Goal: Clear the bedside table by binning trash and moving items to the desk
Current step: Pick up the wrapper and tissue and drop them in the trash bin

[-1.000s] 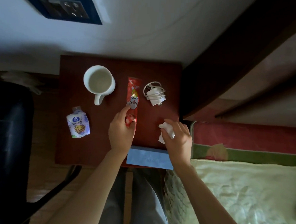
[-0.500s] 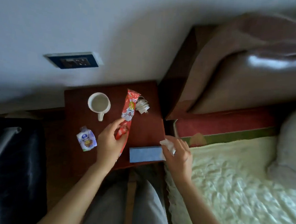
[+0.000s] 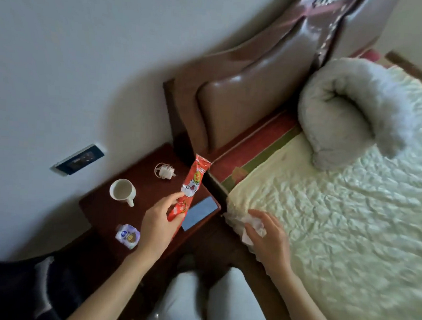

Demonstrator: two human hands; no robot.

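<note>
**Two bits of trash in hand, most of the table yet to clear**

The left hand [image 3: 156,222] pinches the lower end of a red snack wrapper [image 3: 189,192] between thumb and curled fingers, and the wrapper stands tilted up off the bedside table [image 3: 97,205], its top end leaning toward the bed. The right hand [image 3: 267,235] has its fingers curled round a crumpled white tissue [image 3: 251,225], held just over the near edge of the bed cover [image 3: 325,218], off the table altogether.

So the binning step looks under way: both pieces of trash are lifted, yet neither is in a bin, and no bin shows in the view. The desk does not show either.

On the table four things are left. A white mug [image 3: 122,191] stands upright near the wall side. A coiled white charger [image 3: 164,172] lies toward the back, near the headboard [image 3: 247,92]. A small white snack pouch [image 3: 127,236] lies at the near left, just beside the left wrist. A flat blue book or pad [image 3: 200,212] lies at the corner nearest the bed, partly behind the wrapper.

By this reckoning the task is in its early part: the pouch probably counts as trash too, while the mug, the charger and the blue item likely belong on the desk. None of these is touched.
</note>
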